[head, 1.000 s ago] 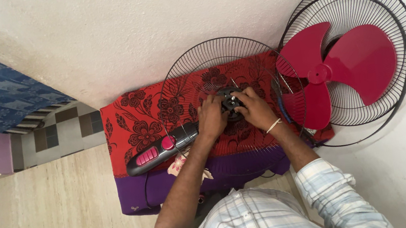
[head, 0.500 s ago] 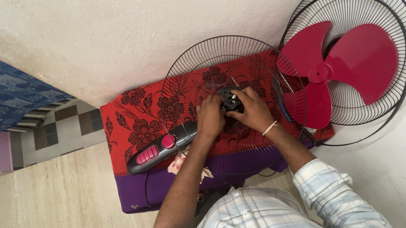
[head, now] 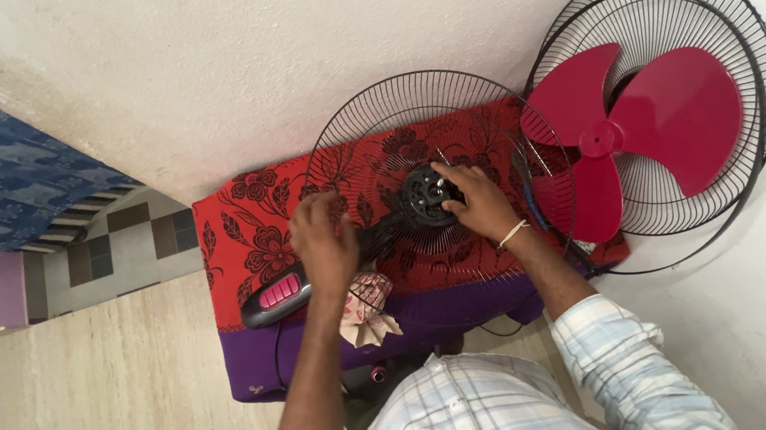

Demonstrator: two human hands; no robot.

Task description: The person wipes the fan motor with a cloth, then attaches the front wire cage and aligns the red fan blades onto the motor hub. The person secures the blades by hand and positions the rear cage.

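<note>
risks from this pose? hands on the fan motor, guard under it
1. The right hand works at the black motor hub through the round black wire guard; fingers could catch in the wires.
2. The loose red three-blade fan propeller leans in the second wire guard; a bump may tip it.
3. The left hand alone steadies the black fan body with pink buttons on soft cloth.

A red floral cloth (head: 242, 230) carries the wire fan guard (head: 365, 132) and fan body (head: 282, 294).

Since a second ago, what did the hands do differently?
The left hand let go of the round black fan motor and slid left along the black stem, toward the pink-buttoned base. The right hand stayed on the motor. The red blade and wire grilles haven't moved.
</note>
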